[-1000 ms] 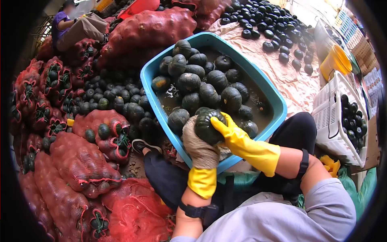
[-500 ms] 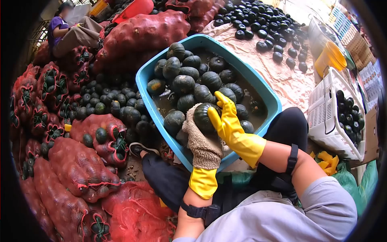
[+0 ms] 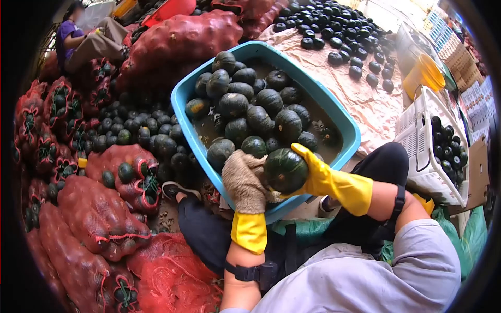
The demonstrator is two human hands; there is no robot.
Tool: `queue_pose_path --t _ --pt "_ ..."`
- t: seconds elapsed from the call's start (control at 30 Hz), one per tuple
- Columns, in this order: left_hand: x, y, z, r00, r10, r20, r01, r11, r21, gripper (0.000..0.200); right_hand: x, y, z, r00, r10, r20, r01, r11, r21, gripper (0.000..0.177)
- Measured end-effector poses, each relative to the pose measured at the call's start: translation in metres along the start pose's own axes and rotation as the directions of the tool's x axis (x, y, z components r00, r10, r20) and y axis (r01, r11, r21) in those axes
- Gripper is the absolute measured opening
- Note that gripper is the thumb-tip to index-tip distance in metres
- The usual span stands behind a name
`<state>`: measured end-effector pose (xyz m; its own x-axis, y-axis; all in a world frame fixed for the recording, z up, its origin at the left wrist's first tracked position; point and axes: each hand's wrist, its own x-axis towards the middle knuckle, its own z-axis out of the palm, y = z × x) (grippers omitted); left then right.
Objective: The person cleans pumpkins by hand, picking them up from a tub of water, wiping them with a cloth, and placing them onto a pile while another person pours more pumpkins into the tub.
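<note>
One squash point(image 3: 284, 169) — left hand point(image 3: 245, 182), right hand point(image 3: 315, 175) fingers clasp it — over tub rim point(image 3: 290, 209).

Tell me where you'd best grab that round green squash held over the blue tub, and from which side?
Cup the squash around its broad rounded flank, coming from the right, as the yellow-gloved right hand does. It is round and looks wet, so a wide wrap should hold better than a pinch. The mitted left hand covers its left side.
</note>
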<state>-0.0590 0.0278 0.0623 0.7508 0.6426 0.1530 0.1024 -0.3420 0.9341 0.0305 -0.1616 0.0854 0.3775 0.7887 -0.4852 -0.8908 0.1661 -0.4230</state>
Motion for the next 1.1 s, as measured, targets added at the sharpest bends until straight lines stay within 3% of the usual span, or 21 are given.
queue_pose_path --t 0.03,0.07,0.1,0.17,0.2,0.27,0.3,0.33,0.37,0.4,0.47,0.53,0.57,0.63,0.7,0.8,0.9,1.0,1.03,1.07,1.1 --pt "0.007 -0.007 0.001 0.933 -0.357 -0.046 0.312 0.866 -0.391 0.035 -0.001 -0.011 -0.005 0.995 -0.099 0.02 0.1 0.994 -0.041 0.078" --pt "0.006 0.002 -0.007 0.871 -0.408 0.273 0.463 0.499 -0.733 0.033 0.001 -0.043 -0.008 0.958 -0.27 0.096 0.269 0.963 0.028 0.074" --pt "0.004 0.012 -0.015 0.716 -0.415 0.562 0.618 0.002 -0.786 0.033 0.004 -0.076 -0.01 0.889 -0.432 0.152 0.418 0.901 0.112 0.071" --pt "0.007 0.017 -0.018 0.698 -0.441 0.564 0.644 0.043 -0.763 0.036 0.009 -0.125 -0.012 0.886 -0.463 0.029 0.428 0.791 -0.437 0.058" --pt "0.007 0.041 -0.014 0.682 -0.572 0.456 0.606 0.092 -0.791 0.036 0.015 -0.15 -0.009 0.872 -0.49 -0.014 0.353 0.649 -0.674 0.052" --pt "0.011 0.035 -0.007 0.68 -0.546 0.488 0.599 0.03 -0.8 0.033 0.022 -0.186 -0.003 0.817 -0.573 -0.064 0.1 0.25 -0.963 0.042" --pt "0.015 0.029 -0.002 0.681 -0.529 0.507 0.596 -0.002 -0.803 0.032 0.021 -0.194 -0.002 0.78 -0.622 -0.069 -0.068 0.026 -0.997 0.038" --pt "0.017 0.018 -0.001 0.682 -0.479 0.553 0.628 -0.004 -0.778 0.031 0.017 -0.181 -0.024 0.769 -0.638 -0.032 0.26 0.359 -0.897 0.041" --pt "0.019 0.002 -0.002 0.679 -0.428 0.596 0.659 -0.004 -0.753 0.029 0.024 -0.149 -0.028 0.894 -0.434 -0.114 -0.151 -0.052 -0.987 0.05" --pt "0.022 -0.006 -0.001 0.673 -0.375 0.638 0.688 -0.002 -0.726 0.028 0.036 -0.117 -0.029 0.91 -0.273 -0.312 -0.412 -0.522 -0.747 0.061" --pt "0.024 0.023 0.024 0.719 -0.449 0.531 0.6 0.015 -0.8 0.021 0.069 -0.085 -0.049 0.936 -0.264 -0.234 -0.353 -0.696 -0.625 0.066" --pt "0.024 0.026 0.038 0.709 -0.591 0.386 0.548 0.118 -0.828 0.017 0.085 -0.079 -0.053 0.915 -0.275 -0.295 -0.404 -0.636 -0.658 0.067" --pt "0.018 0.019 0.037 0.757 -0.557 0.341 0.586 0.351 -0.73 0.018 0.087 -0.074 -0.055 0.904 -0.277 -0.325 -0.427 -0.602 -0.675 0.068" --pt "0.016 0.003 0.042 0.904 -0.371 0.212 0.427 0.781 -0.456 0.023 0.059 -0.072 -0.062 0.92 -0.351 -0.174 -0.318 -0.408 -0.856 0.072" --pt "0.013 0.007 0.043 0.984 -0.125 0.129 0.15 0.967 -0.207 0.022 0.05 -0.06 -0.065 0.9 -0.426 -0.092 -0.238 -0.303 -0.923 0.08" --pt "0.01 0.03 0.038 0.982 0.183 0.044 -0.188 0.959 0.21 0.022 0.06 -0.05 -0.07 0.883 -0.469 -0.012 -0.189 -0.331 -0.924 0.077" --pt "0.009 0.016 0.047 0.997 -0.025 0.067 0.029 0.998 -0.058 0.024 0.093 -0.046 -0.114 0.884 -0.459 0.087 0.013 -0.162 -0.987 0.074" --pt "0.01 0.015 0.046 0.957 -0.264 0.119 0.289 0.868 -0.405 0.028 0.091 -0.073 -0.127 0.958 -0.269 -0.103 -0.043 0.218 -0.975 0.068" --pt "0.016 0.013 0.045 0.875 -0.43 0.223 0.467 0.628 -0.623 0.028 0.086 -0.078 -0.126 0.962 -0.212 -0.17 -0.07 0.413 -0.908 0.062" --pt "0.017 0.012 0.045 0.752 -0.546 0.371 0.585 0.29 -0.758 0.028 0.074 -0.081 -0.113 0.996 -0.048 -0.072 -0.014 0.736 -0.676 0.053" --pt "0.014 0.01 0.044 0.871 -0.412 0.268 0.486 0.645 -0.589 0.027 0.058 -0.082 -0.102 0.998 0.035 0.051 -0.004 0.859 -0.511 0.047"
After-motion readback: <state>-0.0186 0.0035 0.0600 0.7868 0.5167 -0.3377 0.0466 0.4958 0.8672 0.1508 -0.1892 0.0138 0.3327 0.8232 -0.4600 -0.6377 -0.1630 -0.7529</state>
